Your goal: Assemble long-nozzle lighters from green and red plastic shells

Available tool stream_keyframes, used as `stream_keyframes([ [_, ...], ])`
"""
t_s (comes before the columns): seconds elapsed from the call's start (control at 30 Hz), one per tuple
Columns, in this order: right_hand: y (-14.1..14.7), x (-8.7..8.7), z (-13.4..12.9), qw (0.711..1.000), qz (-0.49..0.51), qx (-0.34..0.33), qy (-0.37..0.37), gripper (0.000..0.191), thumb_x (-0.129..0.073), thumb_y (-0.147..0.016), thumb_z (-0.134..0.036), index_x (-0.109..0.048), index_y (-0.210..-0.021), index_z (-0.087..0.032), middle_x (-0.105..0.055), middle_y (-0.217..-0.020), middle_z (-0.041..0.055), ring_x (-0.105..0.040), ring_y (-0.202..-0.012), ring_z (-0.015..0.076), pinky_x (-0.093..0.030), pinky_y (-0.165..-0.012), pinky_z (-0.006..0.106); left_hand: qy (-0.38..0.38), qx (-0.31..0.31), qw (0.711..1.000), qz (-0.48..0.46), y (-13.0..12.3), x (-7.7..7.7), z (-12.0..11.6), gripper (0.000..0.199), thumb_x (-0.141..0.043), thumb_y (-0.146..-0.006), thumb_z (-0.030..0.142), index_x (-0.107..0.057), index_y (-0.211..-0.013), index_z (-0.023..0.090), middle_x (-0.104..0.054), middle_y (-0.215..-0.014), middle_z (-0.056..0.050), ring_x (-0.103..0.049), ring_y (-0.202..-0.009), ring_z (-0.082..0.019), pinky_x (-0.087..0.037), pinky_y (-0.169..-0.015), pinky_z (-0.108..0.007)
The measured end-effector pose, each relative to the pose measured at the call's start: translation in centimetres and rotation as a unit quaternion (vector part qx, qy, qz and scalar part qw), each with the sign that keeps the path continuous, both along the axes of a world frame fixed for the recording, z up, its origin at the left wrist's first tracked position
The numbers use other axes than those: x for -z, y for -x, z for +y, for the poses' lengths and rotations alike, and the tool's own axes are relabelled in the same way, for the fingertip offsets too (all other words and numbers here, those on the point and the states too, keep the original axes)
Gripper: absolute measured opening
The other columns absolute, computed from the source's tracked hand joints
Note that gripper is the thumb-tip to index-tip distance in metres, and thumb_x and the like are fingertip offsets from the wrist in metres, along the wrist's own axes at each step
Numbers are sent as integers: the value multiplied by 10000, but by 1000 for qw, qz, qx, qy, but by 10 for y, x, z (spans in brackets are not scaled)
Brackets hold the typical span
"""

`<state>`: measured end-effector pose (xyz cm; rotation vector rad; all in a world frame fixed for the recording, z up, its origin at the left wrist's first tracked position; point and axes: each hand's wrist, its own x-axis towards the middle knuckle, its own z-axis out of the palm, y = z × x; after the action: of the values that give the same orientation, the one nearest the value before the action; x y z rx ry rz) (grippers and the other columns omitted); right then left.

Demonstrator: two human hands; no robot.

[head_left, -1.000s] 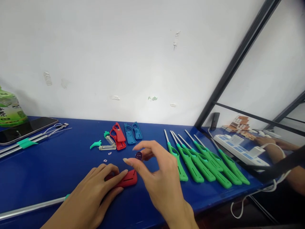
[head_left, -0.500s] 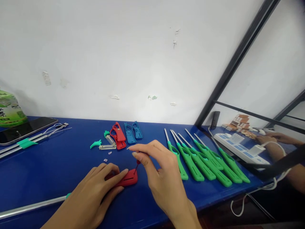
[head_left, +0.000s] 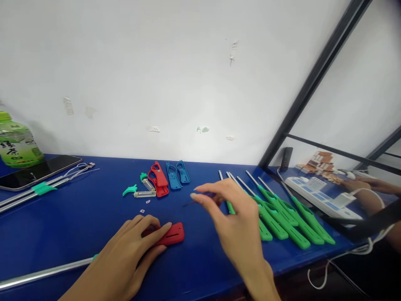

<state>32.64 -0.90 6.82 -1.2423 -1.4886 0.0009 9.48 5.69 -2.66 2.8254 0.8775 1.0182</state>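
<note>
On the blue table my left hand (head_left: 131, 251) is closed around a red long-necked lighter (head_left: 176, 234) and presses it flat. Its metal tube (head_left: 46, 271) sticks out to the left, beyond my wrist. My right hand (head_left: 236, 209) pinches a small screwdriver (head_left: 189, 203) in the air, its thin shaft pointing left, clear of the lighter; my fingers mostly hide its handle. Farther back lie red handle halves (head_left: 161, 177), blue handle halves (head_left: 173, 175), clear fuel tanks (head_left: 145, 194), a green trigger (head_left: 129, 190) and small white pieces (head_left: 142, 211).
Several green lighters (head_left: 283, 230) lie in a row to the right, partly behind my right hand. At the left are a bottle (head_left: 19, 146), a phone (head_left: 37, 172) and metal tubes (head_left: 23, 198) with wires. Beyond a black post (head_left: 294, 110) are a power strip (head_left: 324, 202) and another person's hands (head_left: 360, 188).
My right hand has lifted the screwdriver off the red lighter's end and moved it up and to the right, tilting it nearly level. My left hand keeps its hold.
</note>
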Motion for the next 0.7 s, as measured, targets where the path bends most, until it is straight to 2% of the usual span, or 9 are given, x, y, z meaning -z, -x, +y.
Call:
stream_keyframes([
  [0.07,-13,3,4,998,-34,53,29,90,-808,-1001,-215,-837,-940,-275,-744,-883,-15,-674,-722,146,-573,-711,266,-10,-2,1000,7,-1,-1,-1,311,-551,-1145,361,-773,-1363,371,-791,-1140,-6,-780,-944,-239,-645,-861,-405],
  [0.13,-24,10,11,992,-58,76,79,107,-797,-993,-187,-826,-914,-254,-749,-887,0,-698,-741,169,-568,-716,295,-17,-7,1000,17,-1,-2,-2,327,-545,-1138,323,-769,-1371,374,-793,-1145,-8,-788,-951,-242,-651,-861,-408],
  [0.23,-34,28,23,982,-79,71,156,133,-767,-975,-109,-834,-948,-220,-800,-983,41,-758,-822,213,-585,-783,343,-24,-16,999,34,1,-1,-2,344,-554,-1123,300,-756,-1392,370,-794,-1163,-13,-798,-976,-241,-654,-872,-396],
  [0.37,-34,44,31,964,-103,26,243,129,-792,-946,-92,-851,-982,-201,-832,-1052,69,-796,-884,243,-594,-849,359,-48,-14,997,62,6,3,-3,388,-599,-1099,305,-689,-1472,366,-789,-1259,-10,-796,-1066,-243,-645,-965,-396],
  [0.5,-30,37,26,954,-118,-11,275,161,-699,-1055,-181,-855,-1039,-219,-847,-1050,65,-784,-1014,269,-547,-940,373,-66,-7,994,82,7,4,-3,412,-575,-1086,211,-670,-1470,328,-784,-1298,-23,-773,-1080,-229,-626,-949,-351],
  [0.6,-23,24,18,951,-111,-39,286,220,-648,-1116,-314,-848,-1072,-232,-848,-1056,45,-772,-996,243,-533,-934,348,-87,19,994,67,5,-3,-4,489,-548,-1027,70,-685,-1431,309,-789,-1237,-18,-738,-1039,-212,-591,-919,-319],
  [0.7,-12,12,9,940,-97,-104,311,285,-634,-1127,-483,-847,-1163,-297,-853,-1014,-14,-782,-965,196,-546,-885,279,-122,74,989,29,1,-15,-10,510,-484,-1018,19,-725,-1371,298,-791,-1206,-1,-687,-1114,-198,-512,-1055,-296],
])
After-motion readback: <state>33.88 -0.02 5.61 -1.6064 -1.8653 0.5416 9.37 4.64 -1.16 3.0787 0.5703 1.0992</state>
